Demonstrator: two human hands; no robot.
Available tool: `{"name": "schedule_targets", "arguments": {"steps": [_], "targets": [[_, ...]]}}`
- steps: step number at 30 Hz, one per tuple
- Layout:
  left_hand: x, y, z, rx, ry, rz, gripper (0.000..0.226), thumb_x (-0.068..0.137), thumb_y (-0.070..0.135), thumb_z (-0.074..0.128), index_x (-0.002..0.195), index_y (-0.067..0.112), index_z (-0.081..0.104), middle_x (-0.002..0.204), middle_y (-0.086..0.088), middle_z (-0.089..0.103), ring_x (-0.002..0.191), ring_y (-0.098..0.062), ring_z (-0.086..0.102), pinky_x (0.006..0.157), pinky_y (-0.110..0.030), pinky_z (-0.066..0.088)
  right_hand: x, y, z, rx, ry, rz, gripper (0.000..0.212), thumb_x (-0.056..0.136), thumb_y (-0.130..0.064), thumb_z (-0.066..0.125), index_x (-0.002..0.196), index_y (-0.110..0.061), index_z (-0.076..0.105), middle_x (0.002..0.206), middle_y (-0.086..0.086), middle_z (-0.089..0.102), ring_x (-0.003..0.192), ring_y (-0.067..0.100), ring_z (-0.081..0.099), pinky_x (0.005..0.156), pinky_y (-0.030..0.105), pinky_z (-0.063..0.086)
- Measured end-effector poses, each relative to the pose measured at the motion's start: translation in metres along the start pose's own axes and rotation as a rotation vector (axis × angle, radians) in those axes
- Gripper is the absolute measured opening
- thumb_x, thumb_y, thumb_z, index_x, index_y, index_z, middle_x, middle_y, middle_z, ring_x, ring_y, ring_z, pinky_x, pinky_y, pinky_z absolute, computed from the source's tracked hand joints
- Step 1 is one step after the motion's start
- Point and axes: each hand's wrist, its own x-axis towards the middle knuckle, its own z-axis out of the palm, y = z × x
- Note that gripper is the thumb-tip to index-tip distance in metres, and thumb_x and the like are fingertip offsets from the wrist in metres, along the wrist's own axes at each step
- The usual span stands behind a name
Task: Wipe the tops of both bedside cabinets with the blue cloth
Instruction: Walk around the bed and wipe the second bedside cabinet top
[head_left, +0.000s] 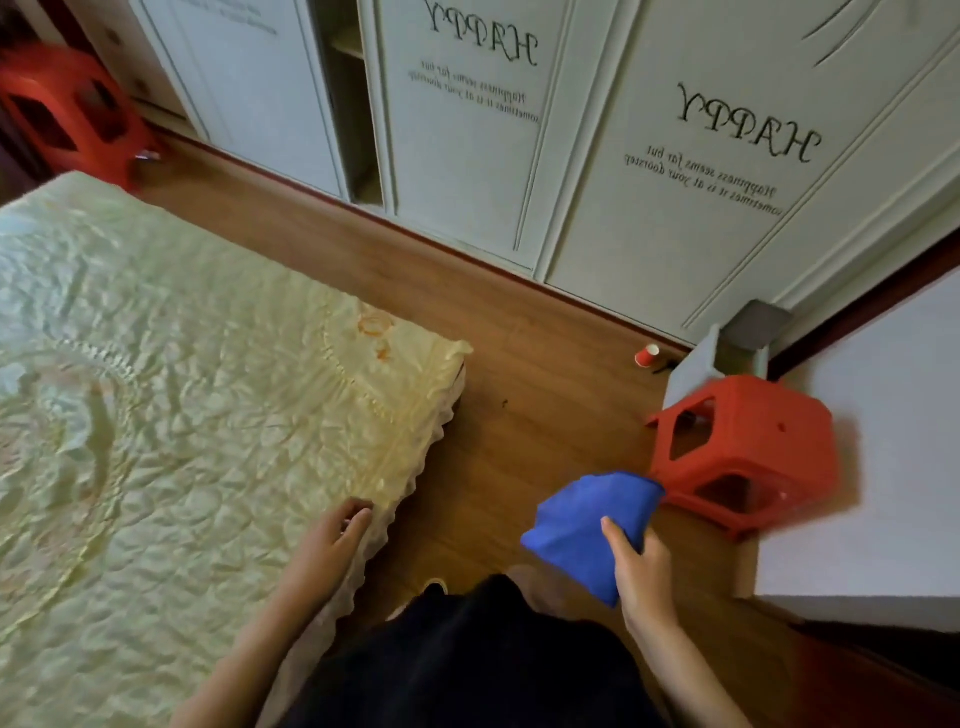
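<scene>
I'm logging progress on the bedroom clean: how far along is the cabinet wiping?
Done: nothing visibly; no bedside cabinet shows in this view. In hand: the right hand grips the blue cloth over the wooden floor, while the left hand rests on the bed edge. Left, apparently: both cabinet tops.

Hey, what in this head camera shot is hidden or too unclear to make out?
- Bedside cabinets: none identifiable in the head view.
- Right hand: palm and fingers covered by the blue cloth.
- Far red stool: blurred, cut by the left edge.
- Red cup: too small to see contents.
</scene>
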Motion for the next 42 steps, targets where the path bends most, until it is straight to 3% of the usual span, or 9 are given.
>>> {"name": "schedule_targets", "arguments": {"steps": [3, 10, 16, 20, 25, 31, 35, 38, 42], "targets": [[0.063, 0.054, -0.005, 0.023, -0.054, 0.071, 0.02, 0.097, 0.035, 0.046, 0.107, 0.033, 0.063, 0.098, 0.012, 0.067, 0.091, -0.003, 0.062, 0.072, -0.022, 0.044, 0.044, -0.02, -0.004, 0.02, 0.112, 0.027, 0.011, 0.089, -0.011, 0.064, 0.096, -0.003, 0.064, 0.092, 0.014, 0.068, 0.076, 0.018, 0.063, 0.065, 0.032, 0.046], [0.21, 0.14, 0.009, 0.037, -0.104, 0.111, 0.018, 0.097, 0.037, 0.045, 0.107, 0.036, 0.06, 0.101, 0.012, 0.066, 0.094, -0.002, 0.059, 0.075, -0.024, 0.044, 0.184, -0.07, 0.005, -0.001, 0.244, 0.06, 0.023, 0.089, -0.01, 0.064, 0.105, 0.007, 0.064, 0.097, 0.015, 0.065, 0.086, 0.027, 0.058, 0.075, 0.034, 0.04], [0.313, 0.209, 0.02, -0.035, 0.004, 0.008, 0.015, 0.096, 0.033, 0.047, 0.092, 0.043, 0.058, 0.098, 0.009, 0.068, 0.094, -0.009, 0.062, 0.081, -0.032, 0.048, 0.328, -0.158, 0.053, -0.051, 0.074, 0.017, 0.014, 0.089, -0.011, 0.064, 0.1, -0.002, 0.063, 0.103, 0.018, 0.068, 0.089, 0.029, 0.062, 0.075, 0.033, 0.045], [0.368, 0.244, 0.012, -0.103, 0.113, -0.083, 0.015, 0.097, 0.033, 0.045, 0.099, 0.036, 0.06, 0.101, 0.005, 0.068, 0.097, -0.014, 0.062, 0.085, -0.038, 0.049, 0.412, -0.231, 0.104, -0.094, -0.104, -0.045, 0.01, 0.09, -0.013, 0.063, 0.096, -0.005, 0.063, 0.095, 0.015, 0.069, 0.073, 0.009, 0.065, 0.055, 0.015, 0.048], [0.427, 0.258, -0.009, -0.196, 0.289, -0.213, 0.02, 0.098, 0.031, 0.044, 0.109, 0.027, 0.061, 0.104, 0.003, 0.068, 0.101, -0.019, 0.063, 0.085, -0.038, 0.047, 0.488, -0.31, 0.189, -0.083, -0.294, -0.028, 0.018, 0.09, -0.02, 0.064, 0.105, -0.01, 0.063, 0.101, 0.009, 0.069, 0.091, 0.022, 0.068, 0.078, 0.039, 0.054], [0.512, 0.264, -0.028, -0.317, 0.441, -0.357, 0.023, 0.099, 0.029, 0.043, 0.108, 0.023, 0.063, 0.1, 0.001, 0.069, 0.099, -0.021, 0.063, 0.08, -0.037, 0.046, 0.573, -0.371, 0.303, -0.2, -0.478, -0.044, 0.027, 0.089, -0.021, 0.065, 0.111, -0.005, 0.063, 0.106, 0.011, 0.07, 0.096, 0.024, 0.068, 0.083, 0.042, 0.055], [0.583, 0.285, -0.056, -0.365, 0.49, -0.398, 0.021, 0.1, 0.031, 0.04, 0.102, 0.032, 0.061, 0.1, 0.004, 0.068, 0.098, -0.018, 0.063, 0.082, -0.04, 0.048, 0.63, -0.413, 0.369, -0.298, -0.543, -0.101, 0.028, 0.084, -0.034, 0.066, 0.102, -0.014, 0.066, 0.101, 0.006, 0.072, 0.094, 0.023, 0.069, 0.086, 0.049, 0.055], [0.637, 0.31, -0.087, -0.336, 0.506, -0.382, 0.023, 0.099, 0.035, 0.04, 0.11, 0.031, 0.06, 0.104, 0.007, 0.068, 0.099, -0.014, 0.063, 0.084, -0.037, 0.048, 0.665, -0.46, 0.411, -0.311, -0.592, -0.127, 0.003, 0.09, -0.022, 0.064, 0.091, -0.019, 0.064, 0.095, 0.006, 0.072, 0.091, 0.026, 0.069, 0.082, 0.046, 0.055], [0.708, 0.353, -0.136, -0.258, 0.5, -0.307, 0.025, 0.099, 0.033, 0.042, 0.114, 0.025, 0.06, 0.105, 0.007, 0.065, 0.099, -0.012, 0.061, 0.085, -0.031, 0.049, 0.717, -0.515, 0.465, -0.354, -0.629, -0.188, 0.005, 0.091, -0.016, 0.063, 0.092, -0.011, 0.063, 0.093, 0.014, 0.07, 0.086, 0.03, 0.067, 0.075, 0.041, 0.053]]}}
